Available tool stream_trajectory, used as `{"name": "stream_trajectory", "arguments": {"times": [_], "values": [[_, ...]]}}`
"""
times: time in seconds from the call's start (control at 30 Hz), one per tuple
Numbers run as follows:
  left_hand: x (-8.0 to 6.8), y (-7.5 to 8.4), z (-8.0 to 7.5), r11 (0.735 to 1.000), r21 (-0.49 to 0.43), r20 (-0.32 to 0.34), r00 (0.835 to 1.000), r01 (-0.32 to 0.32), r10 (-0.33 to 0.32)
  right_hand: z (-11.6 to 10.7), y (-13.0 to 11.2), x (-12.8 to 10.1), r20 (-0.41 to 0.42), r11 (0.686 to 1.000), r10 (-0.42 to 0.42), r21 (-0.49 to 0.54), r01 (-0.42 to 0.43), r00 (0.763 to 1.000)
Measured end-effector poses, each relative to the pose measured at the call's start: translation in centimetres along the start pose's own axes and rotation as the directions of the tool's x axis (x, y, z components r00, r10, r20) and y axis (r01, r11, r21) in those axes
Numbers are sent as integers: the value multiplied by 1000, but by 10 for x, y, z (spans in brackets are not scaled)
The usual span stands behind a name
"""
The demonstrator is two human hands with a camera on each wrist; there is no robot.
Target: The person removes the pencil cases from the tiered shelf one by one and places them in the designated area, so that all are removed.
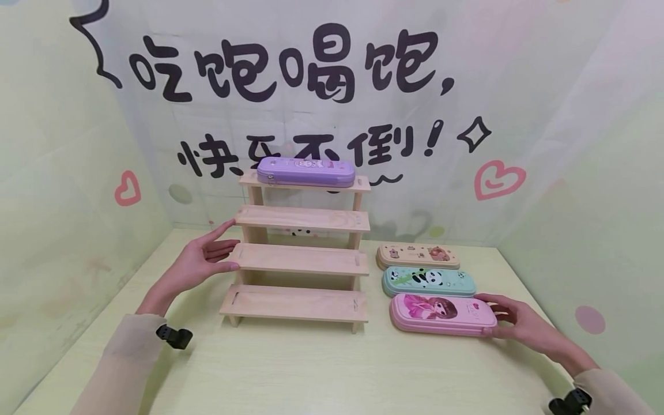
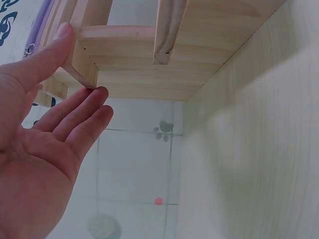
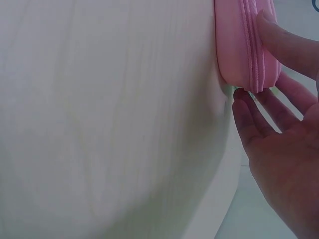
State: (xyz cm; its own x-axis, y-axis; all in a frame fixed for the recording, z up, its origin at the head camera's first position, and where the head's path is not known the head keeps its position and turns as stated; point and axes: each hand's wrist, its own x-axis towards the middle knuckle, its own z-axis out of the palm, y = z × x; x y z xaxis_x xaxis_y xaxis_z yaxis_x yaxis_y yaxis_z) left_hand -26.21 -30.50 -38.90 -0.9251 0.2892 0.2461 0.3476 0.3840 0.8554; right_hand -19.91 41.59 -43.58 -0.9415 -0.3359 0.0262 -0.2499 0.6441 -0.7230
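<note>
2 sleeves (image 1: 121,363) angled inward, right hand (image 1: 529,328) gripping pink case (image 1: 441,314)

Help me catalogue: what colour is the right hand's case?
The case is pink, clearest in head view.

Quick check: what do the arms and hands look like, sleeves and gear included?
The left hand and right hand are bare. The left sleeve and right sleeve are pale beige. The left wrist camera and right wrist camera are small, black and boxy.
</note>
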Motion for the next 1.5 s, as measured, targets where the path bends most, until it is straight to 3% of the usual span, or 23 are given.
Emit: {"name": "stream_trajectory", "arguments": {"times": [0.53,0.77,0.93,1.33,1.5], "values": [[0,0,0,1000,-5,0,1000,-3,3,0,-1,-1,-2,1000,-6,7,6,1000],[-1,1,0,1000,-2,-1,1000,-8,8,-5,-2,-1,-34,994,-103,-24,102,994],[-1,1,0,1000,-3,-3,1000,-9,9,-13,-8,0,-68,991,-126,-46,123,990],[-1,0,0,1000,2,-6,1000,-30,30,-22,-54,19,-101,982,-165,-110,154,981],[0,0,1,999,11,-8,1000,-30,30,-22,-78,34,-97,984,-139,-121,127,986]]}}
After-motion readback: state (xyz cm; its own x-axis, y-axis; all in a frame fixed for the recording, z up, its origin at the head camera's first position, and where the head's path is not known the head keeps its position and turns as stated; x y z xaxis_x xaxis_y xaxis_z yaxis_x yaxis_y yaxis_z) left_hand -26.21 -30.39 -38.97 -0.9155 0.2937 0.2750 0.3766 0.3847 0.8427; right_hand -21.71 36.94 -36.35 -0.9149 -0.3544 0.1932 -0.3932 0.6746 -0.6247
